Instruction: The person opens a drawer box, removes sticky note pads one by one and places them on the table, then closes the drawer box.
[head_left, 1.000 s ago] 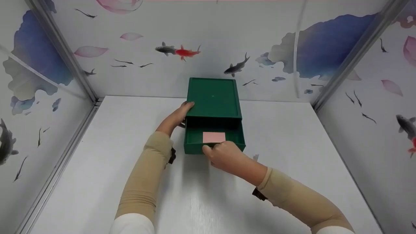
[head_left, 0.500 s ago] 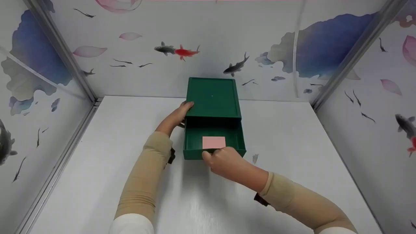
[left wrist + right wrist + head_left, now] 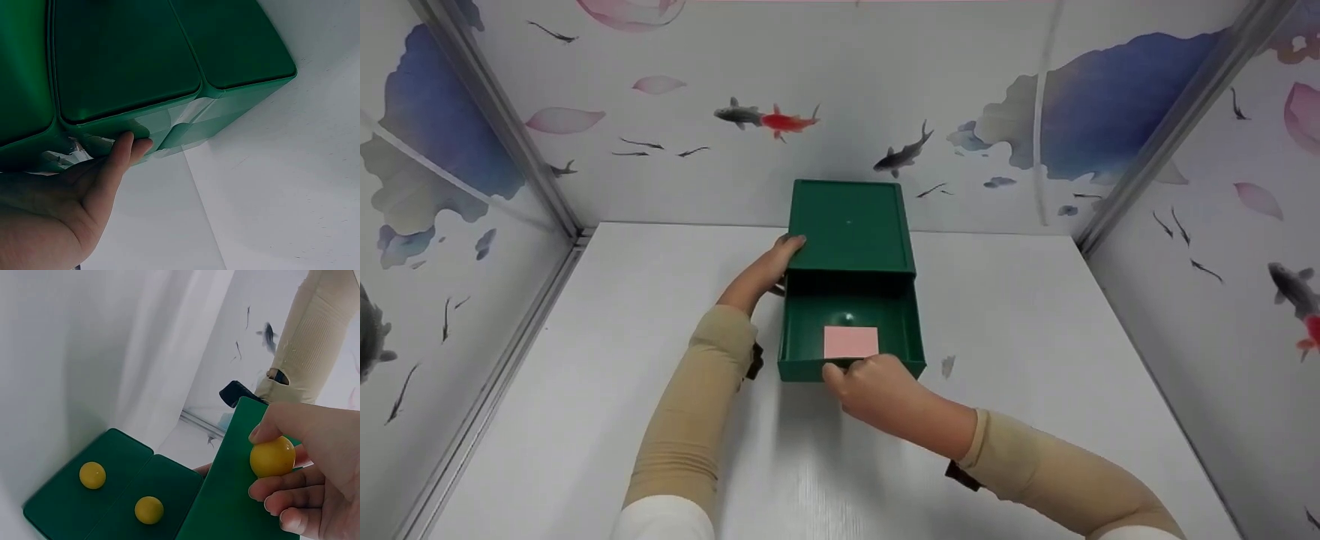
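Note:
A green drawer cabinet (image 3: pixel 851 225) stands against the back wall in the head view, its top drawer (image 3: pixel 801 370) pulled partway out. Inside that drawer, near the front, lies a pink rectangular piece (image 3: pixel 850 341). My left hand (image 3: pixel 769 268) rests against the cabinet's left side, thumb at the top edge. In the left wrist view, the extended fingers (image 3: pixel 115 160) touch the cabinet's side wall. My right hand (image 3: pixel 877 390) is at the drawer front. The right wrist view shows its thumb and fingers gripping the round yellow knob (image 3: pixel 272 457) of this drawer.
Two lower drawers, with yellow knobs, a near one (image 3: pixel 149 510) and a far one (image 3: pixel 92 475), are closed. A white table (image 3: pixel 1005 315) carries the cabinet. Patterned panels (image 3: pixel 660 150) with metal corner posts (image 3: pixel 502 112) enclose the back and sides.
My right hand has drawn the top drawer farther out toward me, the pink piece coming along with it. More of the drawer's inside shows. My left hand stays on the cabinet's side.

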The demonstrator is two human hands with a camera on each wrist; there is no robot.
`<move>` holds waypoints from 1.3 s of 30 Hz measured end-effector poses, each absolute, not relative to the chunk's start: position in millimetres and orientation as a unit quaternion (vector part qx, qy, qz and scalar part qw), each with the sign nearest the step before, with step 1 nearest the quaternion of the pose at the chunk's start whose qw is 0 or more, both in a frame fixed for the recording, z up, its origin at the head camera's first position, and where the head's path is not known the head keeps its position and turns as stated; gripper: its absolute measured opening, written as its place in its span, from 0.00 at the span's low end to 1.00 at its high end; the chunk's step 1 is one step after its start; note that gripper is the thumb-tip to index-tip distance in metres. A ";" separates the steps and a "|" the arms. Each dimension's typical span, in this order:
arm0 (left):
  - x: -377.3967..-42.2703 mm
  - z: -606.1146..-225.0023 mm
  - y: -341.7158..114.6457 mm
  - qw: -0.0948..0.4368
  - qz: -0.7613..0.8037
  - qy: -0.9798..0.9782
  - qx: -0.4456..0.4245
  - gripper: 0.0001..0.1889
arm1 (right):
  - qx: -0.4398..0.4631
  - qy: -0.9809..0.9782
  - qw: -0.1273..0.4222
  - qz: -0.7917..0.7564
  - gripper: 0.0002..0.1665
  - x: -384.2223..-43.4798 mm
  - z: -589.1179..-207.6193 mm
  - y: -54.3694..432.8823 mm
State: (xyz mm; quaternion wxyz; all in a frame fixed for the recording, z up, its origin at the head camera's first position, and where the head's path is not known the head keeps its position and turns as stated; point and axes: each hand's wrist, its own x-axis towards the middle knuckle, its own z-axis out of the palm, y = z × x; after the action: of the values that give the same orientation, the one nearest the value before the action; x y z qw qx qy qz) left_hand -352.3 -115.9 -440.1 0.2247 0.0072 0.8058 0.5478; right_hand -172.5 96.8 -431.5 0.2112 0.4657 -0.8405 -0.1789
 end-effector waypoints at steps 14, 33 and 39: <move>-353.3 -439.3 -115.8 0.228 0.549 0.804 0.006 0.45 | 0.466 -0.833 0.234 -0.184 0.18 -164.9 -437.0 96.9; -352.6 -440.4 -115.5 0.227 0.551 0.803 0.004 0.45 | 0.468 -0.835 0.236 -0.168 0.18 -153.9 -444.0 98.8; -352.8 -440.4 -116.4 0.226 0.552 0.803 0.004 0.45 | 0.461 -0.840 0.236 -0.162 0.18 -151.4 -445.8 98.7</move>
State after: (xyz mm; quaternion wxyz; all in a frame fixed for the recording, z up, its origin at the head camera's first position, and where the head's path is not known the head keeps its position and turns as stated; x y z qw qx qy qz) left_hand -352.8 -116.4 -440.4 0.2264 0.0039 0.8027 0.5517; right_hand -151.4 98.7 -445.8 0.2363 0.4613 -0.8398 -0.1615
